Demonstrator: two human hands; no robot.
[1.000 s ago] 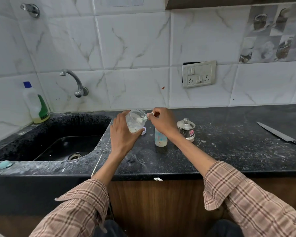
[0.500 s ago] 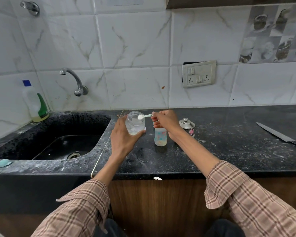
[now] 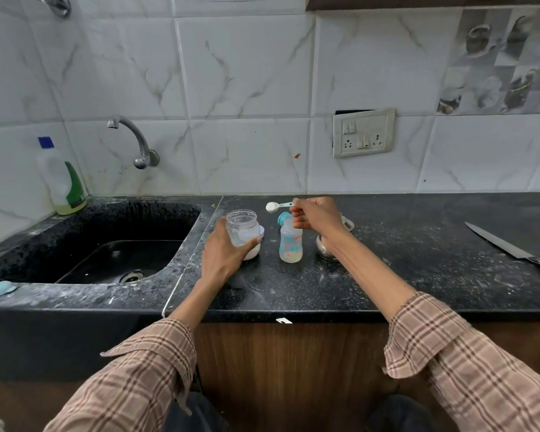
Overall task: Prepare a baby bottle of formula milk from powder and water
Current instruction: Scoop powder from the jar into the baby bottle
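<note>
A clear jar of white powder (image 3: 243, 230) stands on the black counter (image 3: 418, 275), and my left hand (image 3: 225, 251) grips it round its side. My right hand (image 3: 317, 215) pinches the handle of a small white scoop (image 3: 275, 207) heaped with powder, held level just up and left of the baby bottle's mouth. The baby bottle (image 3: 290, 243) stands upright between my hands, with a teal collar and some clear water in it. A white lid (image 3: 261, 232) lies behind the jar.
A steel lidded pot (image 3: 328, 251) stands behind my right wrist. A knife (image 3: 512, 249) lies at the far right. The sink (image 3: 106, 244) with its tap (image 3: 134, 138) fills the left, a detergent bottle (image 3: 64, 179) at its back corner and a teal object (image 3: 0, 288) on its front rim.
The scoop came out of the jar full of powder and moved right toward the bottle. My left hand lowered the jar onto the counter.
</note>
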